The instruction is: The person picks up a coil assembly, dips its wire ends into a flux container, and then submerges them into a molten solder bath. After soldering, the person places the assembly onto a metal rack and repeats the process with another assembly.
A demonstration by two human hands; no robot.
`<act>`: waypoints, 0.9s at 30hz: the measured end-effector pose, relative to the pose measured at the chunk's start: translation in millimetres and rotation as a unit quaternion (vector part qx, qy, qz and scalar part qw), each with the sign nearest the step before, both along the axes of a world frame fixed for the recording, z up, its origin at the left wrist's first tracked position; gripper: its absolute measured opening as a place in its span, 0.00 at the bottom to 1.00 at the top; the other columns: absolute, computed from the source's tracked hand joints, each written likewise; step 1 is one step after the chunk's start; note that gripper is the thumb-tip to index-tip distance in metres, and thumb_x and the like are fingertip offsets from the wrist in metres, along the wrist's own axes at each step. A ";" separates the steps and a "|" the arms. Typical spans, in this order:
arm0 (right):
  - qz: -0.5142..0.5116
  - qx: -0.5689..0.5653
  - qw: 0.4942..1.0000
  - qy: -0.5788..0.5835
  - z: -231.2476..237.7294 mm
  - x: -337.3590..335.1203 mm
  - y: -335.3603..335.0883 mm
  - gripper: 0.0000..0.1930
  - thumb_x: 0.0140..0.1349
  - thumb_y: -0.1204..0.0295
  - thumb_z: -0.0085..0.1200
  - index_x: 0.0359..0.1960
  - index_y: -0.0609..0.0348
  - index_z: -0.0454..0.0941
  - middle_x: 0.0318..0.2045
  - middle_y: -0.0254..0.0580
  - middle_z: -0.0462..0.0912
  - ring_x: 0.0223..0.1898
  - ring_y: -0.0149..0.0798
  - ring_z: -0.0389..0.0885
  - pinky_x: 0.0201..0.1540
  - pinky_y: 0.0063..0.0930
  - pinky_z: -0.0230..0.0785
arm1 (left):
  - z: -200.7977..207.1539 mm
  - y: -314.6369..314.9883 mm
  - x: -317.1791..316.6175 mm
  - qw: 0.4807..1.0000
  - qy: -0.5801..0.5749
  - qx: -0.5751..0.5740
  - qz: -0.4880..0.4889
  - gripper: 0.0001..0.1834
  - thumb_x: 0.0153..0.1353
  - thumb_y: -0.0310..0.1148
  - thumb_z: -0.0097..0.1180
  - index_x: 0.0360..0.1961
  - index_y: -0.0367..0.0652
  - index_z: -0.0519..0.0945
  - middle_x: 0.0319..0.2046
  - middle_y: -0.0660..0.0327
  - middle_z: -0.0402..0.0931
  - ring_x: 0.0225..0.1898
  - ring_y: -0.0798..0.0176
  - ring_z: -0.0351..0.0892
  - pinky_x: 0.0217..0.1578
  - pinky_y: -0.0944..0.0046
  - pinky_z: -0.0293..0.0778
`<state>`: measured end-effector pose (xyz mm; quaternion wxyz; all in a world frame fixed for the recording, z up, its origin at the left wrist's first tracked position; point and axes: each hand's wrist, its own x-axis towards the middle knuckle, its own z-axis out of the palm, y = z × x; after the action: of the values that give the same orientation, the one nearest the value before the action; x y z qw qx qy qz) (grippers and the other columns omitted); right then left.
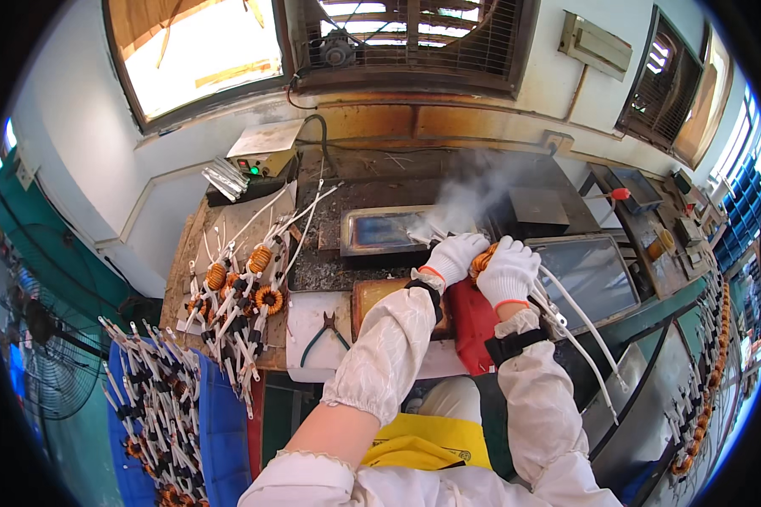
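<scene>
My left hand (452, 257), in a white knit glove, is closed round the left side of a copper-wound ring coil (482, 261). My right hand (510, 270), gloved the same way, is wrapped round the coil's right side. Long white sleeved leads (580, 338) hang from beneath the right hand toward the lower right. Shorter lead ends (429, 231) point left past my left hand, at the right end of a rectangular metal bath (387, 231). Smoke (473, 190) rises there; whether the ends touch the bath's surface is unclear. Below my hands lies a red object (470, 325).
Coils with white leads (245, 287) are heaped on the bench's left. A blue bin (224, 414) holds many more. Cutting pliers (324, 336) lie on a white board. A control box (264, 154) stands at back left, and a grey tray (587, 275) at right.
</scene>
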<state>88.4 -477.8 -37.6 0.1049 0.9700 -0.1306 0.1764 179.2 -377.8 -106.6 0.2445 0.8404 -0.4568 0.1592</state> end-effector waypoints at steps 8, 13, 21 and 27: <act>-0.003 0.000 1.000 -0.004 -0.6 -0.6 -0.5 0.17 0.51 0.63 0.54 0.39 0.59 0.71 0.37 0.45 0.78 0.41 0.43 0.76 0.47 0.37 0.60 | -1.5 -0.1 -0.9 0.999 -0.043 -0.020 0.005 0.17 0.49 0.26 0.53 0.43 0.46 0.73 0.42 0.57 0.74 0.48 0.54 0.75 0.48 0.61 0.72; -0.002 0.003 1.000 0.000 1.4 -1.7 1.2 0.17 0.51 0.63 0.54 0.40 0.59 0.71 0.37 0.45 0.78 0.41 0.43 0.76 0.47 0.37 0.60 | 0.8 0.8 -1.8 1.000 -0.019 -0.004 0.004 0.18 0.50 0.26 0.52 0.45 0.45 0.72 0.44 0.56 0.74 0.50 0.53 0.74 0.50 0.60 0.71; -0.002 0.000 1.000 -0.003 -0.1 0.5 1.0 0.17 0.51 0.63 0.55 0.40 0.58 0.71 0.37 0.45 0.78 0.41 0.43 0.76 0.47 0.37 0.60 | -3.2 0.8 0.9 1.000 -0.001 -0.003 -0.001 0.20 0.51 0.26 0.52 0.49 0.44 0.71 0.47 0.54 0.74 0.52 0.51 0.73 0.52 0.59 0.70; -0.002 -0.002 1.000 0.000 1.2 0.2 1.0 0.17 0.51 0.62 0.54 0.40 0.58 0.71 0.37 0.45 0.78 0.40 0.43 0.76 0.47 0.37 0.60 | 0.5 0.9 -0.3 1.000 0.025 0.012 0.000 0.20 0.52 0.25 0.51 0.48 0.44 0.71 0.47 0.53 0.73 0.52 0.51 0.73 0.53 0.58 0.69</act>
<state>88.5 -476.8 -36.5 0.1069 0.9695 -0.1323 0.1763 178.9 -376.9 -106.1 0.2456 0.8470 -0.4523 0.1328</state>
